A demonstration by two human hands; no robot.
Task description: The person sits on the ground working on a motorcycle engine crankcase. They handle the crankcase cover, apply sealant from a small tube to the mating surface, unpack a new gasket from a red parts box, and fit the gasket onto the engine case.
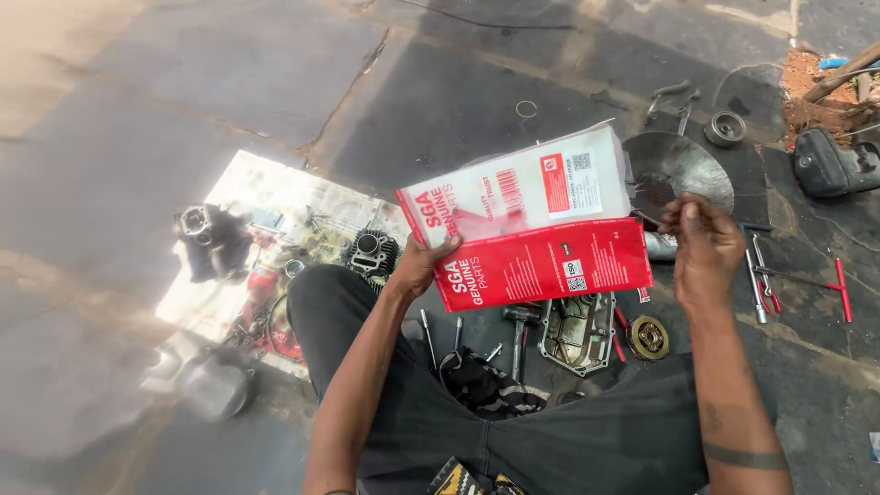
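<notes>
While the person sits on the stone floor (229, 82) with dark trousers (587, 440) filling the lower part of the view, a flat red and white parts packet (532, 229) is held up at about knee height, tilted so that its white half points up and away and its red half faces the camera. The left hand (423, 264) clamps the packet's lower left corner, thumb on the near face and fingers behind, so its grip is closed on the packet. The right hand (704, 247) is at the packet's right edge, fingertips pinched together near the opening; whether they nip the packet's edge or some small part from it I cannot tell. Just behind the packet's right end lies a round grey metal dish (683, 165). Below the packet, on the floor between the knees, sit a metal engine cover (577, 335), a brass-coloured gear (649, 337) beside it, and a hammer (520, 321). To the right lie pliers (763, 280) and a red T-handle wrench (830, 280). To the left, a sheet of newspaper (275, 197) carries a finned engine cylinder (369, 249) and another dark engine part (206, 234). A small bearing (724, 128) rests farther off, near the top right.
</notes>
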